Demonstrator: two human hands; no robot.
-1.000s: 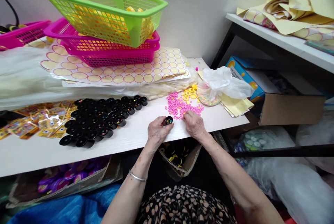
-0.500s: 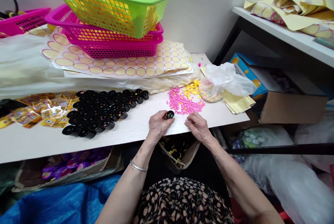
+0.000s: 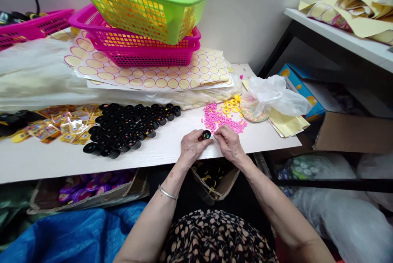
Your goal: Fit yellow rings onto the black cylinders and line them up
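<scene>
My left hand (image 3: 193, 145) is closed around a small black cup (image 3: 206, 134), its open top facing me with little coloured bits inside. Close beside that cup, my right hand (image 3: 229, 144) has its thumb and fingers pinched together; whatever is between the fingertips is too small to make out. Just beyond both hands lies a spread of small pink pieces (image 3: 224, 122). Yellow rings (image 3: 231, 104) lie behind them. To the left stand several similar black cups (image 3: 123, 128) in a packed group, some with coloured bits visible inside.
Shiny printed packets (image 3: 64, 126) lie at the left. Behind are a green basket (image 3: 184, 3) stacked on a pink basket (image 3: 153, 56), over sticker sheets (image 3: 159, 82). A plastic bag (image 3: 273, 95) sits at right. Below the table edge is an open carton (image 3: 225, 187).
My right hand has moved left, bringing its pinched fingertips close to the black cup. My left hand still holds the cup. The whole view has shifted slightly.
</scene>
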